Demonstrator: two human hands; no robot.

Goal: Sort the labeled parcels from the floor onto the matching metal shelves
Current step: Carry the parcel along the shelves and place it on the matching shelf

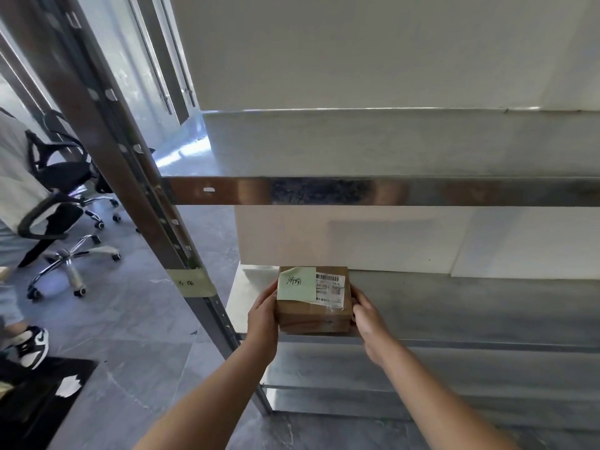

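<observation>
Parcel [313,315], a small brown box, sits at the front left edge of a lower metal shelf [454,306], gripped from both sides. The left hand [263,315] clasps its left face and the right hand [370,323] its right. A handwritten green note [297,284] and a barcode label [331,287] lie on top. Taped to the post [136,177] just beside is a tag [191,282]. Office chairs [65,177] stand left.

Showing two handwritten characters, seemingly 济南, on the green sticky note [297,284] atop the parcel [311,315], barcodes with print too small to read on the white shipping label [330,289] at the note's 3 o'clock, and similar handwriting on the tape strip [191,282] at 9 o'clock.
</observation>
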